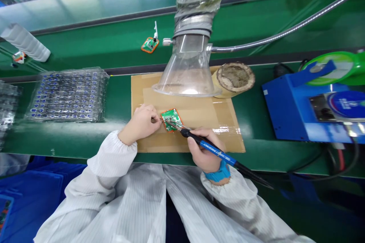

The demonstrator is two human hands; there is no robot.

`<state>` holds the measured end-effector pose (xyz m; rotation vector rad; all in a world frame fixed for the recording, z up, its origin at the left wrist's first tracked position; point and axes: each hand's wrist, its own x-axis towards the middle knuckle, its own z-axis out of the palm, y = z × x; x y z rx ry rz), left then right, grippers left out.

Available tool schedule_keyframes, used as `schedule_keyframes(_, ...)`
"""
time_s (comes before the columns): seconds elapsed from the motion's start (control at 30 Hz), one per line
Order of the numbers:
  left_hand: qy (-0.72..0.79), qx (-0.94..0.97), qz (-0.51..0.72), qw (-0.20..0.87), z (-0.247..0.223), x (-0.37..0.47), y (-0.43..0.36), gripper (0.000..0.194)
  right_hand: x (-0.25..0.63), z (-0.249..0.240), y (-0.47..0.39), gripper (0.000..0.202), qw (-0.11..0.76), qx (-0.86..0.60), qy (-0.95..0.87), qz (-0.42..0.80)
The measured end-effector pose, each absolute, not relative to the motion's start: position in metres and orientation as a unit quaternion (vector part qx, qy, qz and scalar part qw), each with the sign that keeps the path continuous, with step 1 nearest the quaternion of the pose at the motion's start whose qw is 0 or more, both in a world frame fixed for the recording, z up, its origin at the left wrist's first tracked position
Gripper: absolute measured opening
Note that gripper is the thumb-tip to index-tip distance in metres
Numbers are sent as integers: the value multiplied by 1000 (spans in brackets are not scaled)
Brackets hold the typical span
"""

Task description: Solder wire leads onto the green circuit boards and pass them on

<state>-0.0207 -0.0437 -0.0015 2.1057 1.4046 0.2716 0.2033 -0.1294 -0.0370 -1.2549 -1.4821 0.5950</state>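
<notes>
A green circuit board [173, 118] with an orange edge lies on a sheet of cardboard [154, 146]. My right hand [205, 149] is closed around a soldering iron [215, 149] with a blue and black handle. The iron points left, and its tip reaches over the middle of the board. Just left of the board, my left hand [144, 121] is closed in a pinch on a thin wire-like strand that runs to the board's edge. Its exact kind is too small to tell.
A clear fume hood [186, 70] hangs above the cardboard, beside a round crusted pot [234, 78]. A blue soldering station [285, 102] with a green reel [330, 68] stands right. Left are stacked clear trays [67, 95]. Another board [149, 45] lies on the back ledge.
</notes>
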Motion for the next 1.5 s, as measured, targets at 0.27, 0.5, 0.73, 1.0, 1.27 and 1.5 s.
schedule_keyframes(0.27,528,792,104,289,-3,-21,-44,25,204,-32,-128,7,506,-534,-635,237)
schedule_keyframes(0.5,530,790,100,291,-2,-21,-43,27,205,-36,-130,7,546,-528,-607,234)
schedule_keyframes(0.73,529,791,94,293,-1,-21,-42,28,206,-40,-131,10,549,-530,-602,235)
schedule_keyframes(1.0,495,815,60,294,6,-25,-43,12,207,-42,-131,10,554,-531,-599,228)
schedule_keyframes(1.27,544,596,145,572,15,-61,-16,17,226,-37,-137,10,587,-557,-556,192)
schedule_keyframes(1.5,610,461,290,575,26,-96,94,22,230,-39,-130,8,599,-544,-557,188)
